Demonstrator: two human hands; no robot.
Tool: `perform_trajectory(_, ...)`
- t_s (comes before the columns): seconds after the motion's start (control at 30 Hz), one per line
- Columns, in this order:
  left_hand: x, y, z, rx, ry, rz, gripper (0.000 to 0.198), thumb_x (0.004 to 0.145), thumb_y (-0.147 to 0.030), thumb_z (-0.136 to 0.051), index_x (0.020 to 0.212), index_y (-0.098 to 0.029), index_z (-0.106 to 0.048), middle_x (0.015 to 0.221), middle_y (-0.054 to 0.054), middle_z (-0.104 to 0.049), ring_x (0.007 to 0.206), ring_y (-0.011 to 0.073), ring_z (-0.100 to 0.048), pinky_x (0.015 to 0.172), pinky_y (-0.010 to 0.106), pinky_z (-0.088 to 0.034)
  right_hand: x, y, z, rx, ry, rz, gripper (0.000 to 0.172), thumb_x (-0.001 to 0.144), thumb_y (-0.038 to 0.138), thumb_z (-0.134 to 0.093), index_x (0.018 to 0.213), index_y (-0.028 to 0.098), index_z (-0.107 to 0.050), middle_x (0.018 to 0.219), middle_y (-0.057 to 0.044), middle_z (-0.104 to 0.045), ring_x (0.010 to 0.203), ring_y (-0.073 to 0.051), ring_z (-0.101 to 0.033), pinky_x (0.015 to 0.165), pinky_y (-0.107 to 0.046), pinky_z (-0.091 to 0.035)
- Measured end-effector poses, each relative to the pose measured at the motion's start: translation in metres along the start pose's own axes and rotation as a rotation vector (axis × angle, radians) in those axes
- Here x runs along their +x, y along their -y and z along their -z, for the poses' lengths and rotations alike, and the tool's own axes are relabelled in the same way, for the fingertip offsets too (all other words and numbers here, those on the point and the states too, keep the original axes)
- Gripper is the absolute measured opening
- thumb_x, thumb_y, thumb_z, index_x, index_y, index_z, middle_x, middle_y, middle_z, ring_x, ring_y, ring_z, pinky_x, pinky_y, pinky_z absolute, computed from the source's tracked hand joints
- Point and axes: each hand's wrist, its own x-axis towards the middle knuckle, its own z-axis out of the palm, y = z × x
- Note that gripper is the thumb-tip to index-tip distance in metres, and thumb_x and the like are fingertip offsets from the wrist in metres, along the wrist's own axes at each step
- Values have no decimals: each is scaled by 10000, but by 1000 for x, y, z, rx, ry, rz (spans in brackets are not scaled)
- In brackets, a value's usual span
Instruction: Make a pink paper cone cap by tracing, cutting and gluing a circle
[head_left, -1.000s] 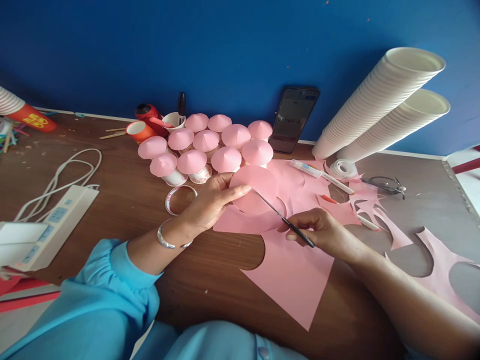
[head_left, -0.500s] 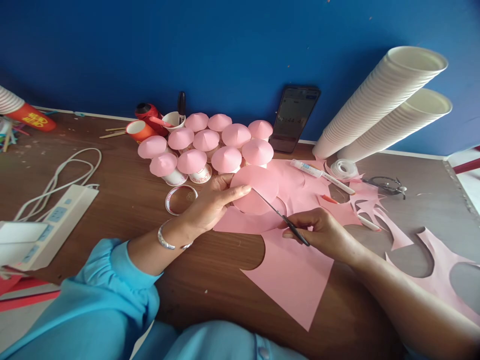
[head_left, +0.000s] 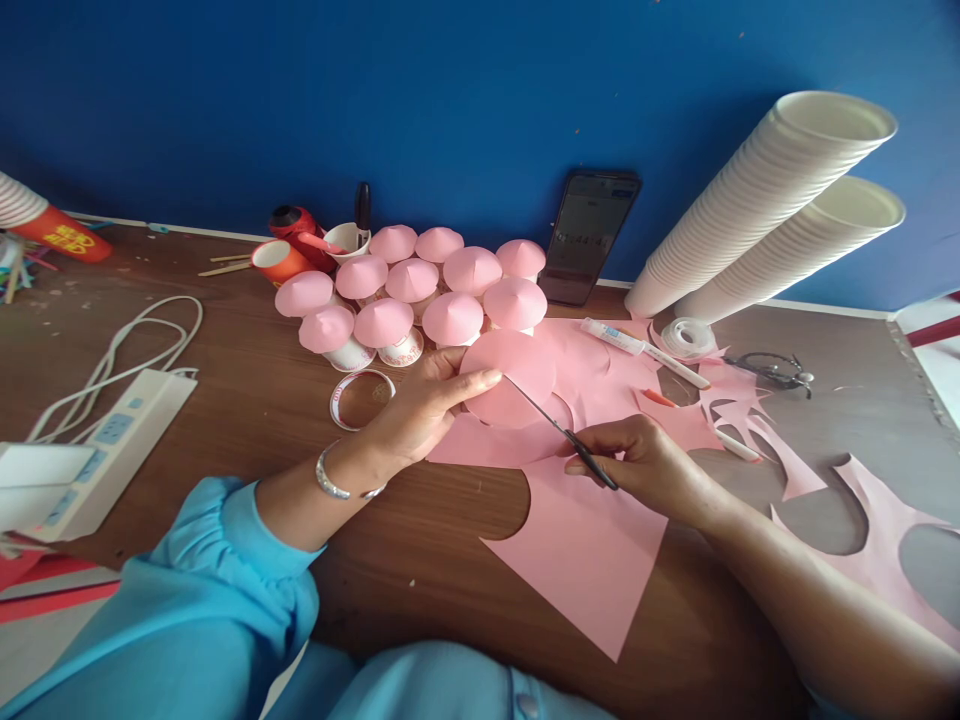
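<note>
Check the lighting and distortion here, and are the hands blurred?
Head view: pale glare washes the table's right side; head view: wide-angle stretch seems to tilt the white cup stacks, with soft shadow on the blue wall; head view: left hand, right hand and scissors look fairly sharp.

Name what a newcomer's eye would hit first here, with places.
Probably the cluster of pink paper cones atop printed white paper cups, before the blue wall. Next, two tall stacks of plain white paper cups at right rear. Then, centre, the flat pink paper disc in the left hand, black-handled metal scissors in the right.
</note>
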Motion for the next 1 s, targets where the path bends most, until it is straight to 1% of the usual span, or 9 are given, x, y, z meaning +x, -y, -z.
perform_trajectory(0.1, 0, 0, 0, 4, 2, 2, 240, 821, -370, -820, 784, -168, -696, 770, 10, -635, 744, 159, -588, 727, 302, -502, 0, 0, 0, 5, 3, 3, 554, 799, 697, -741, 638, 168, -702, 508, 29, -462, 531, -110, -376, 492, -283, -276)
perform_trajectory(0.33, 0, 0, 0, 5, 13, 5, 245, 820, -381, -822, 815, -168, -702, 808, 13, -634, 758, 150, -573, 736, 291, -511, 0, 0, 0, -2, -6, -4, 524, 801, 680, -745, 683, 170, -728, 521, 30, -460, 534, -111, -373, 497, -287, -276)
perform_trajectory(0.53, 0, 0, 1, -2, 9, 21, 234, 847, -367, -795, 843, -152, -703, 817, 23, -638, 763, 151, -577, 732, 291, -509, -1, 1, 1, -2, -12, 0, 524, 805, 672, -744, 663, 168, -713, 521, 27, -454, 528, -110, -369, 496, -289, -273)
perform_trajectory(0.67, 0, 0, 1, -4, 10, 16, 245, 824, -370, -818, 824, -154, -703, 810, 22, -642, 757, 151, -579, 727, 289, -506, 0, -1, 0, 22, 3, 0, 547, 788, 689, -750, 626, 170, -689, 515, 24, -467, 527, -111, -379, 488, -284, -276)
perform_trajectory(0.77, 1, 0, 1, -7, 10, 8, 245, 814, -369, -830, 855, -152, -722, 837, 26, -662, 769, 150, -591, 740, 287, -511, 1, -2, 0, 31, 15, -3, 565, 769, 705, -758, 607, 170, -679, 521, 19, -487, 527, -112, -391, 485, -282, -279)
perform_trajectory(1.0, 1, 1, 1, 5, -11, -2, 242, 809, -367, -833, 860, -155, -728, 826, 26, -676, 768, 163, -612, 737, 299, -512, 1, -2, 0, 15, 1, 5, 540, 778, 700, -760, 653, 177, -714, 521, 23, -498, 524, -114, -405, 487, -284, -284)
